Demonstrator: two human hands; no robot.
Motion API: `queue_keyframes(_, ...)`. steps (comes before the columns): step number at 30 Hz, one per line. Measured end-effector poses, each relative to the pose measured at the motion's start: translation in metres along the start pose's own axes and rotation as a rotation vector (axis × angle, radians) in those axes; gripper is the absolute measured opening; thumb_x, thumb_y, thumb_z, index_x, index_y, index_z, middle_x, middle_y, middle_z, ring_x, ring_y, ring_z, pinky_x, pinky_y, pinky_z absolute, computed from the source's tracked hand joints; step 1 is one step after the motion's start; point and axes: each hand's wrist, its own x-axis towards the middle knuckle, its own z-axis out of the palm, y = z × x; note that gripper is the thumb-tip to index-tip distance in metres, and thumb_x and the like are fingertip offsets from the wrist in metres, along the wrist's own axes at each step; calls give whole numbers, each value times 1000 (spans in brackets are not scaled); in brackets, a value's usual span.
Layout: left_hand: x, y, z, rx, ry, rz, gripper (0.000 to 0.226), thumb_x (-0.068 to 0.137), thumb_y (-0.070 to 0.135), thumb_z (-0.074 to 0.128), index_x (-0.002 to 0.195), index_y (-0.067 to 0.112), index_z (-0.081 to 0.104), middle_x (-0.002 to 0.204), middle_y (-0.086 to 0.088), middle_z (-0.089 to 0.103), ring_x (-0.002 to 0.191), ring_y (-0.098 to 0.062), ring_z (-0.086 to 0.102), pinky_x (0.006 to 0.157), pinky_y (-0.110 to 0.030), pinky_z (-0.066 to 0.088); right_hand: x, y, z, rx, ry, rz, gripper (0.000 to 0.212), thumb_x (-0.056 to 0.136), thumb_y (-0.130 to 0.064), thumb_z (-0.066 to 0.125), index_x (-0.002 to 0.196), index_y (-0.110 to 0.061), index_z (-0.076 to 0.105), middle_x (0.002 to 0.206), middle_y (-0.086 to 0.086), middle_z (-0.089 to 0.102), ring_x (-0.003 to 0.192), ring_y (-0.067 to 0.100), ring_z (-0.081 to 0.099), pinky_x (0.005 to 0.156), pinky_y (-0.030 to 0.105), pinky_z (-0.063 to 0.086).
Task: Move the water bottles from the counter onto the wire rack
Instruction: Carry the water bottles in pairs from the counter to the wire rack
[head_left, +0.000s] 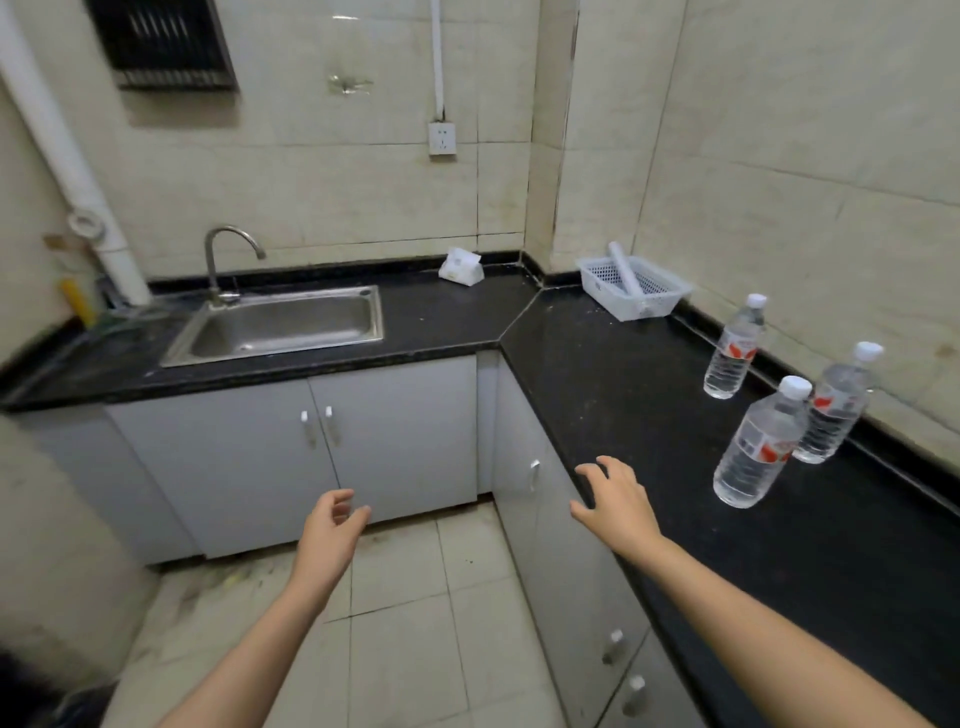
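**Three full water bottles on the black counter, both hands empty**

Left hand (335, 525): over the floor tiles in front of the cabinet doors, fingers loosely curled, holding nothing.

Right hand (610, 499): fingers spread and slack, empty, at the front edge of the counter (597, 364); whether the fingertips touch the edge or hover just above it cannot be told from this angle.

Nearest bottle (758, 444): clear plastic, white cap, red-and-white label band around the middle. Stands upright on the right-hand run of the counter, well apart from the right hand. Appears filled almost to the shoulder, so likely moderately heavy for one hand. Thin ribbed walls will probably give under a hard squeeze; the smooth plastic could slip if wet. Best hold, by judgement: wrap the fingers around the body at or just below the label, where the waist gives a stop.

Second bottle (836, 408): same kind, just behind the nearest one and close to the raised back edge; the two overlap in view, and contact between them cannot be confirmed. Reaching it first risks knocking the front bottle over.

Third bottle (735, 348): same kind, standing alone farther along, between the pair and the white basket (631, 288). Free on all sides, easy to grasp.

Farther items: basket in the corner holding a white roll; a white tissue pack (461, 266) by the back wall; steel sink (280, 325) with tap on the left run.

Wire rack: not in view. None of the three bottles has been moved yet.
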Motion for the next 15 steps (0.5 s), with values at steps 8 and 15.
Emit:
queue_keyframes(8, 94, 40, 80, -5, -63, 0, 32, 89, 7, 53, 119, -2, 49, 120, -24, 53, 103, -27, 49, 85, -30, 35, 104, 41, 7, 169, -9, 143, 51, 88, -32, 54, 135, -17, 40, 147, 10, 30, 138, 25, 23, 108, 36, 28)
queue_keyframes(15, 123, 51, 172, 7, -188, -10, 29, 87, 2, 55, 115, -4, 52, 103, -14, 52, 103, -28, 51, 85, -29, 35, 136, 89, 4, 335, 38, 342, 46, 87, -29, 57, 130, -16, 45, 141, 10, 36, 131, 25, 32, 105, 34, 33)
